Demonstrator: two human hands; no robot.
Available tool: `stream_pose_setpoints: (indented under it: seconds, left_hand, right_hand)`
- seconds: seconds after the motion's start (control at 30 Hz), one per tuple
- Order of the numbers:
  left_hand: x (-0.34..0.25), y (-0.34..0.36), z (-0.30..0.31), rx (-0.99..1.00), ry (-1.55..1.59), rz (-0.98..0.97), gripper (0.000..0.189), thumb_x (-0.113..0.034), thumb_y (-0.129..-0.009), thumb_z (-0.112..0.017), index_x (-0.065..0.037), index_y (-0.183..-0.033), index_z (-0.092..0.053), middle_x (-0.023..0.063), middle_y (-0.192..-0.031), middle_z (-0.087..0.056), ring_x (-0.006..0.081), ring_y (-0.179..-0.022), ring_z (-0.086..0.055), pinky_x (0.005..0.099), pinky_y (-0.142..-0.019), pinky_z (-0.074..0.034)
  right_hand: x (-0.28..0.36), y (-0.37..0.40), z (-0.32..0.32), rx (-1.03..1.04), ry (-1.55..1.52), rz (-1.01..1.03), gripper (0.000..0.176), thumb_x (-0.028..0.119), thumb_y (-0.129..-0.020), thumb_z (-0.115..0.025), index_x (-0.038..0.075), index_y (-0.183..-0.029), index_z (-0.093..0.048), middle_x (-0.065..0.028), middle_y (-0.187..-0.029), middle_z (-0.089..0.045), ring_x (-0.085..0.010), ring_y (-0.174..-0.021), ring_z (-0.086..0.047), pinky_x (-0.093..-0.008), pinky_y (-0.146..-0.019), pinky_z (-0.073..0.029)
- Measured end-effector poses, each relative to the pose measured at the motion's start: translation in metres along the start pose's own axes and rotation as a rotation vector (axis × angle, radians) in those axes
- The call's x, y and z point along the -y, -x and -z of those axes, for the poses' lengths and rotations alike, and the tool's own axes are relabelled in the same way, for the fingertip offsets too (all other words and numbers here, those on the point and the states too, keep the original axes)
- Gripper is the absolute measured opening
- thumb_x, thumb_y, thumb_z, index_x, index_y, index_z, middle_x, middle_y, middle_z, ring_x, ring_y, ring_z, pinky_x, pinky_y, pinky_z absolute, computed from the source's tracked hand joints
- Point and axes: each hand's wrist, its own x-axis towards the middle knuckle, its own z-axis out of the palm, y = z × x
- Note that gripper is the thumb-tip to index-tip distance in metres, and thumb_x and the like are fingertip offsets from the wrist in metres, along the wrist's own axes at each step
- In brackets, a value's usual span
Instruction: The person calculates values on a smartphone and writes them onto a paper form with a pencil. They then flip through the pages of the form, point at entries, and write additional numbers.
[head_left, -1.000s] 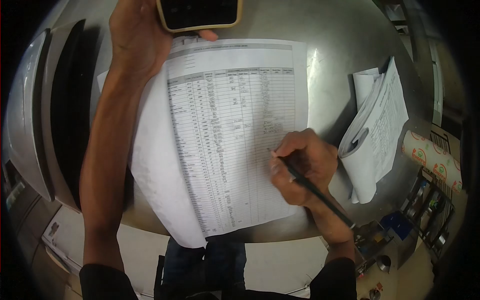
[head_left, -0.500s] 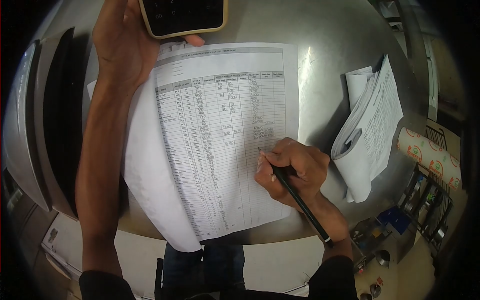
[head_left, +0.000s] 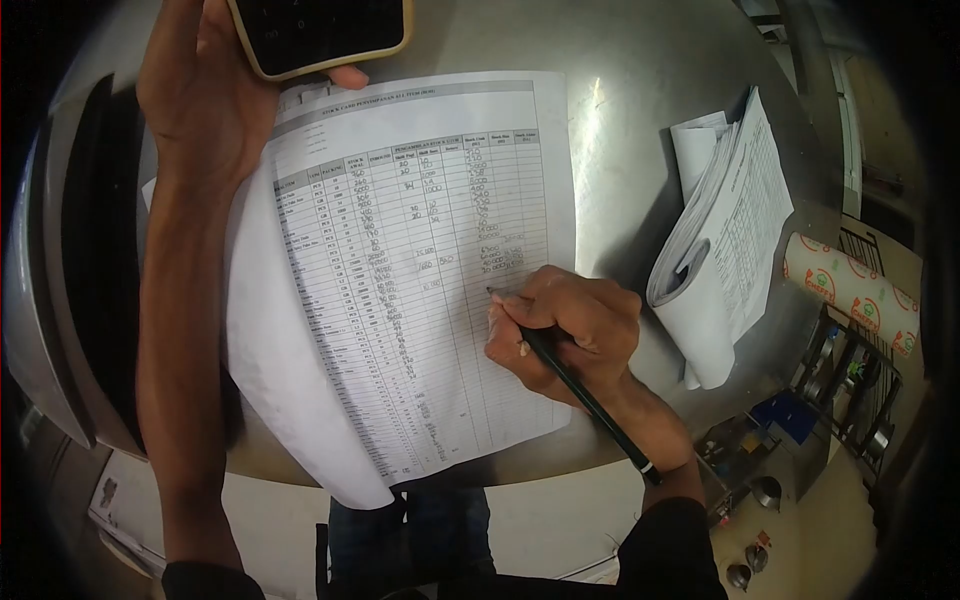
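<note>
My left hand [head_left: 210, 115] is wrapped round a smartphone [head_left: 325, 30] in a pale yellow case, with a number keypad on its dark screen. A fingertip shows past the phone's lower edge, and the top of the phone is cut off by the frame. In my right hand [head_left: 575, 325] a dark pencil [head_left: 592, 402] is pinched, its tip at the stock columns of a printed stock card sheet [head_left: 440, 350]. Handwritten figures fill many rows of that sheet. Its left side is covered by a curled, folded-over page [head_left: 270, 340].
A stack of folded printed papers [head_left: 725, 235] lies to the right on the metal table [head_left: 600, 110]. Beyond the table's right edge are a patterned paper roll [head_left: 850, 290] and a rack with metal utensils [head_left: 850, 390]. A dark-edged object [head_left: 105, 260] stands along the left.
The whole view has shifted, so the sheet, phone and both hands appear farther left. The pencil tip stays at about the same place on the sheet, and both grips are unchanged.
</note>
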Motion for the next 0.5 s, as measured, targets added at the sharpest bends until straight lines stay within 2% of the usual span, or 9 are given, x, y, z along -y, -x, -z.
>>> stream_pose_setpoints:
  seconds: [0.13, 0.23, 0.33, 0.43, 0.5]
  left_hand:
    - [0.004, -0.002, 0.006, 0.053, -0.055, -0.018, 0.075, -0.055, -0.098, -0.043, 0.012, -0.134, -0.044, 0.0221, -0.098, -0.070, 0.0247, -0.074, -0.075, 0.0357, -0.049, -0.066]
    - [0.005, -0.004, 0.008, 0.020, -0.124, -0.005, 0.076, -0.055, -0.098, -0.041, 0.012, -0.134, -0.045, 0.0226, -0.098, -0.070, 0.0244, -0.074, -0.075, 0.0351, -0.048, -0.065]
    - [0.003, -0.001, 0.002, 0.018, -0.095, -0.060, 0.076, -0.055, -0.098, -0.040, 0.012, -0.134, -0.045, 0.0229, -0.098, -0.070, 0.0245, -0.074, -0.075, 0.0348, -0.047, -0.065]
    - [0.003, -0.001, 0.003, 0.014, -0.112, -0.034, 0.076, -0.055, -0.099, -0.040, 0.012, -0.134, -0.045, 0.0229, -0.099, -0.070, 0.0249, -0.074, -0.075, 0.0348, -0.047, -0.065]
    - [0.001, 0.001, -0.004, -0.031, -0.082, -0.019, 0.077, -0.055, -0.099, -0.039, 0.013, -0.134, -0.044, 0.0229, -0.099, -0.070, 0.0251, -0.075, -0.075, 0.0350, -0.047, -0.065]
  right_hand:
    - [-0.003, 0.002, -0.002, 0.001, 0.098, 0.050, 0.032, -0.009, -0.072, -0.075, 0.005, -0.070, -0.047, -0.0036, -0.055, -0.047, -0.0102, -0.042, -0.047, -0.0257, -0.038, -0.034]
    - [0.000, 0.002, 0.001, 0.040, 0.087, -0.004, 0.028, -0.010, -0.071, -0.075, 0.003, -0.066, -0.050, -0.0079, -0.054, -0.056, -0.0141, -0.044, -0.057, -0.0244, -0.041, -0.041]
    - [0.002, 0.000, 0.001, 0.031, 0.088, -0.007, 0.030, -0.009, -0.071, -0.075, 0.003, -0.065, -0.049, -0.0072, -0.053, -0.055, -0.0137, -0.044, -0.056, -0.0247, -0.040, -0.040]
    - [-0.001, 0.001, -0.004, -0.026, 0.056, 0.015, 0.030, -0.008, -0.071, -0.075, 0.006, -0.069, -0.048, -0.0031, -0.053, -0.046, -0.0102, -0.040, -0.044, -0.0258, -0.037, -0.031]
    - [-0.001, 0.001, -0.001, 0.006, 0.060, 0.024, 0.030, -0.008, -0.071, -0.074, 0.006, -0.070, -0.048, -0.0028, -0.053, -0.046, -0.0102, -0.040, -0.044, -0.0255, -0.037, -0.031]
